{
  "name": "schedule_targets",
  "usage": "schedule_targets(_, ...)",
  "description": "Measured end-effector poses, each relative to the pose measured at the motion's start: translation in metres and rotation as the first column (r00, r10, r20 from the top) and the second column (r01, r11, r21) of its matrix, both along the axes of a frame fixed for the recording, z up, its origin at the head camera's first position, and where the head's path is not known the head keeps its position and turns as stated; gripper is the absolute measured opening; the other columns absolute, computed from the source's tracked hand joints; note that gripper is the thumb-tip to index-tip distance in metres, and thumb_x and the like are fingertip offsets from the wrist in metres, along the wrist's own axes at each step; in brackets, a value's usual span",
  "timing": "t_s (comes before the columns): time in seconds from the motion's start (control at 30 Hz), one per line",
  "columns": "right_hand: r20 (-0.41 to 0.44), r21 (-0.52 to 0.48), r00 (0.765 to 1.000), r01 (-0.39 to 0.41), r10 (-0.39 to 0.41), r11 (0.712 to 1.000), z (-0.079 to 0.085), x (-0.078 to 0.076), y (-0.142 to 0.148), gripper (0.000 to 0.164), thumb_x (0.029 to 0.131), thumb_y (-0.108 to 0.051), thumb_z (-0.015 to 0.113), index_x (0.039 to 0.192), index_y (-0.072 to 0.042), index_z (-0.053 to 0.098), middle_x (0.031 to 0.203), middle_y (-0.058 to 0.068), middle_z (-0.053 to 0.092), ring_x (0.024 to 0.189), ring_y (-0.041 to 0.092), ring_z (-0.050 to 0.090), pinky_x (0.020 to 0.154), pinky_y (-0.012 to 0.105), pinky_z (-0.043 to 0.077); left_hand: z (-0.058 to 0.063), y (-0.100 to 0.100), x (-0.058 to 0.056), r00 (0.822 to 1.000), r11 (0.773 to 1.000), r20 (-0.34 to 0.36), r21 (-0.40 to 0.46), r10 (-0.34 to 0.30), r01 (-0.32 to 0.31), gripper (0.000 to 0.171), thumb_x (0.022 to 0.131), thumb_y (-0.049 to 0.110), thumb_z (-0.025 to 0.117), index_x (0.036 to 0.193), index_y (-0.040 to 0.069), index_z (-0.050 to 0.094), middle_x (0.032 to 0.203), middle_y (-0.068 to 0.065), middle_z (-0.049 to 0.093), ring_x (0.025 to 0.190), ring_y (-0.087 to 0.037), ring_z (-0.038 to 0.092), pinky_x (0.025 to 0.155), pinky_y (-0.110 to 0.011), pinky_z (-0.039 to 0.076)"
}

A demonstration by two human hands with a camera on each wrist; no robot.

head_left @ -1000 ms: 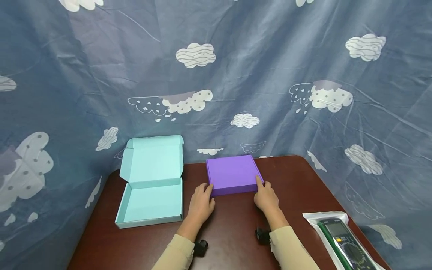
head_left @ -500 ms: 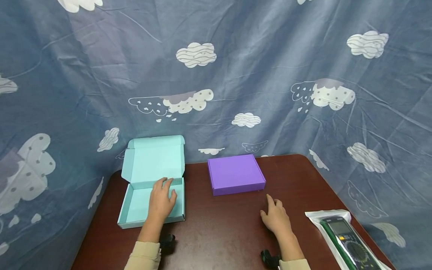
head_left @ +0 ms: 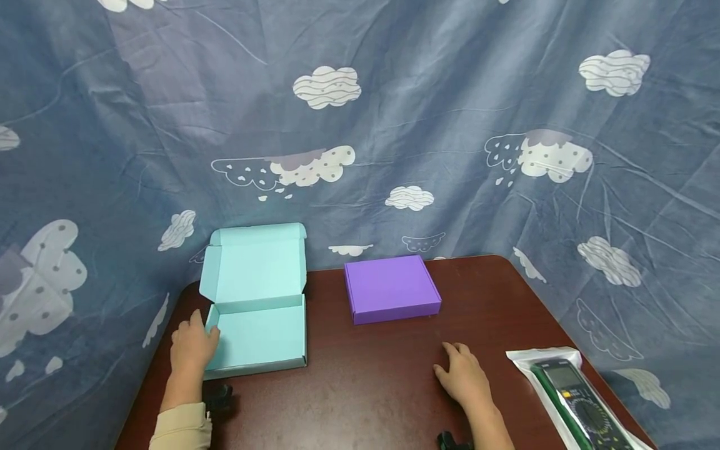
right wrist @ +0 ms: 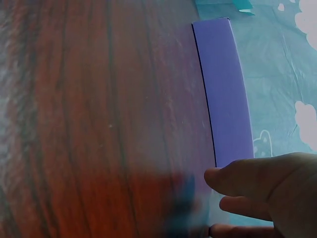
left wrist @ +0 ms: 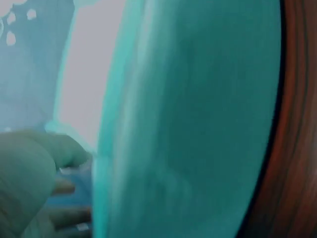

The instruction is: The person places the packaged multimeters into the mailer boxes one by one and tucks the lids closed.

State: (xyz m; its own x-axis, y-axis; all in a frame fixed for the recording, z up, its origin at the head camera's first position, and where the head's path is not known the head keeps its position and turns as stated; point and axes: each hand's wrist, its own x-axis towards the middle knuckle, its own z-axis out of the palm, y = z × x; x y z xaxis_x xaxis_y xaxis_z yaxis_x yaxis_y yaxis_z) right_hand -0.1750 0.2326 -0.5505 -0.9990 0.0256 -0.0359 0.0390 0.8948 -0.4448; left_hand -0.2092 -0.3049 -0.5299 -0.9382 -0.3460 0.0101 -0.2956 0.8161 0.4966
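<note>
An open light-teal cardboard box [head_left: 261,334] stands at the left of the table, its lid tilted up at the back. My left hand [head_left: 192,347] is at the box's left wall, fingers pointing away from me. In the left wrist view its thumb [left wrist: 69,151] lies close to the wall's edge; contact is unclear. A closed purple box [head_left: 392,290] lies at the back middle. My right hand [head_left: 465,378] is over the table in front of it and to the right, apart from it, with loosely bent fingers that hold nothing.
A multimeter [head_left: 585,400] in a clear and white plastic pouch lies at the table's right edge. The dark brown tabletop [head_left: 360,381] stretches between the hands. Behind stands a blue cloth [head_left: 439,125] with white clouds.
Both hands have left the purple box. My left hand has swept leftward across the teal box to its left side. My right hand has drawn back toward me and slightly to the right.
</note>
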Motion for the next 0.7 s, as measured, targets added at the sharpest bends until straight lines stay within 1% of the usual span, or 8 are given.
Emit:
schedule_targets(0.07,-0.004,-0.004,1.000,-0.003,0.003,1.000,-0.001,0.001,0.001,0.058,0.091,-0.017,0.076,0.139,0.009,0.055,0.139,0.034,0.048,0.125,0.055,0.050,0.093,0.067,0.046,-0.005,-0.010,-0.003,0.998,0.999,0.040,0.026,-0.041,0.040,0.060,0.105,0.018,0.043,0.152,-0.016,0.025,0.140,-0.046,0.036,0.128,-0.064,0.037,0.105,-0.071,0.033)
schedule_targets(0.1,-0.006,-0.004,1.000,-0.004,0.004,1.000,-0.001,0.001,0.001,0.058,0.091,-0.017,0.075,0.138,0.009,0.056,0.139,0.034,0.048,0.125,0.055,0.049,0.093,0.067,0.045,-0.008,-0.013,-0.004,0.997,0.998,0.049,0.040,-0.059,0.057,0.058,0.106,0.017,0.040,0.152,-0.016,0.025,0.141,-0.045,0.037,0.130,-0.062,0.038,0.107,-0.070,0.032)
schedule_targets(0.17,-0.011,-0.001,1.000,-0.009,0.009,1.000,-0.003,0.002,0.002,0.056,0.091,-0.017,0.076,0.136,0.009,0.058,0.139,0.034,0.049,0.125,0.054,0.050,0.093,0.067,0.045,-0.017,-0.017,-0.004,0.996,0.996,0.050,0.058,-0.072,0.069,0.055,0.108,0.015,0.034,0.154,-0.013,0.025,0.140,-0.043,0.040,0.131,-0.059,0.040,0.108,-0.068,0.032)
schedule_targets(0.27,-0.012,0.009,1.000,-0.015,0.015,1.000,-0.004,0.002,0.002,0.053,0.091,-0.018,0.076,0.135,0.008,0.060,0.140,0.032,0.049,0.126,0.054,0.050,0.092,0.067,0.046,-0.027,-0.017,0.000,0.999,0.996,0.027,0.079,-0.046,0.044,0.053,0.108,0.013,0.032,0.157,-0.008,0.026,0.137,-0.040,0.044,0.128,-0.057,0.044,0.107,-0.068,0.034)
schedule_targets(0.33,-0.018,0.019,1.000,-0.021,0.021,1.000,-0.004,0.002,0.002,0.052,0.090,-0.017,0.076,0.133,0.008,0.061,0.139,0.032,0.049,0.125,0.053,0.051,0.091,0.066,0.047,-0.031,-0.016,0.001,1.000,0.995,0.004,0.101,-0.018,0.017,0.053,0.108,0.014,0.032,0.158,-0.005,0.026,0.136,-0.039,0.044,0.128,-0.057,0.044,0.107,-0.068,0.034)
schedule_targets(0.47,-0.019,0.038,0.999,-0.026,0.026,0.999,-0.005,0.003,0.001,0.052,0.090,-0.018,0.076,0.132,0.008,0.062,0.139,0.032,0.049,0.124,0.053,0.051,0.089,0.066,0.048,-0.033,-0.016,0.001,1.000,0.992,-0.030,0.124,-0.004,0.008,0.053,0.109,0.014,0.032,0.159,-0.003,0.027,0.138,-0.037,0.043,0.128,-0.056,0.044,0.107,-0.068,0.033)
schedule_targets(0.6,-0.012,0.050,1.000,-0.024,0.025,0.998,-0.005,0.003,0.000,0.051,0.090,-0.019,0.076,0.131,0.008,0.063,0.139,0.032,0.049,0.123,0.053,0.051,0.089,0.066,0.048,-0.033,-0.016,0.001,0.999,0.990,-0.033,0.141,-0.013,0.018,0.053,0.109,0.014,0.032,0.158,-0.003,0.028,0.138,-0.037,0.043,0.128,-0.056,0.044,0.107,-0.068,0.034)
schedule_targets(0.7,-0.015,0.035,0.999,-0.029,0.029,0.999,-0.004,0.001,0.000,0.049,0.090,-0.018,0.075,0.130,0.008,0.063,0.138,0.032,0.050,0.123,0.053,0.052,0.091,0.066,0.047,-0.032,-0.014,0.003,0.999,0.988,-0.032,0.155,-0.014,0.019,0.053,0.109,0.014,0.033,0.158,-0.004,0.028,0.136,-0.037,0.045,0.127,-0.055,0.045,0.106,-0.067,0.035)
